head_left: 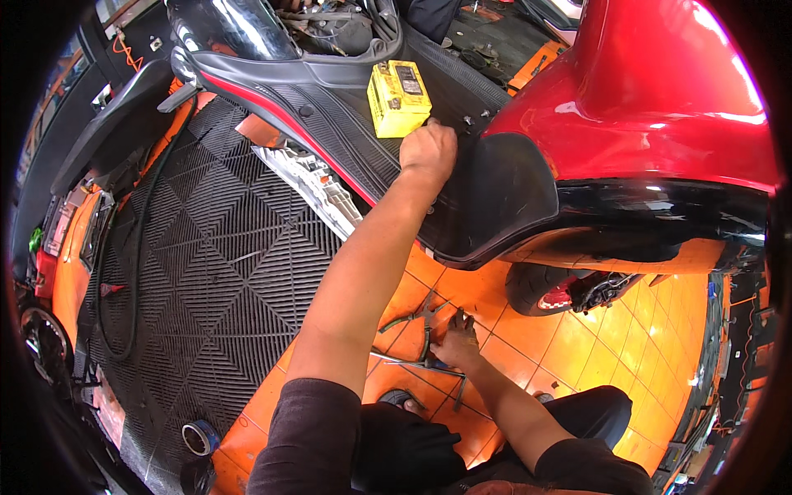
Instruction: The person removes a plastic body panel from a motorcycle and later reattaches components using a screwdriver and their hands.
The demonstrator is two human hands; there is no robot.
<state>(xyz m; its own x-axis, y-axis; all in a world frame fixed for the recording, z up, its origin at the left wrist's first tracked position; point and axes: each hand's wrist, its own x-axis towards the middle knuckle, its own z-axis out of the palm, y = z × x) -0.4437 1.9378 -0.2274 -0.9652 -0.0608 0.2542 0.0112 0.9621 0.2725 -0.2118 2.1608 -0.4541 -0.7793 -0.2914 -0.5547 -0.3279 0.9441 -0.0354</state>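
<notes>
My left hand (428, 152) reaches up to the black footboard (330, 124) of a red scooter. Its fingers are curled closed just below a yellow battery (399, 99) standing there; what they hold, if anything, is hidden. Low down by the orange tiles, my right hand (458, 341) is curled over a group of hand tools. Beside it lies a pair of pliers (427, 318) with dark handles, and a long metal rod (408, 360) stretches to the left. A bit of blue shows under the right hand, too covered to name.
Small bolts (470, 120) lie on the footboard right of the battery. The scooter's red body (660, 99) and rear wheel (540, 289) fill the right. A black ribbed mat (206, 247) covers the left floor, with a hose (136, 247) and a blue-rimmed round can (200, 437).
</notes>
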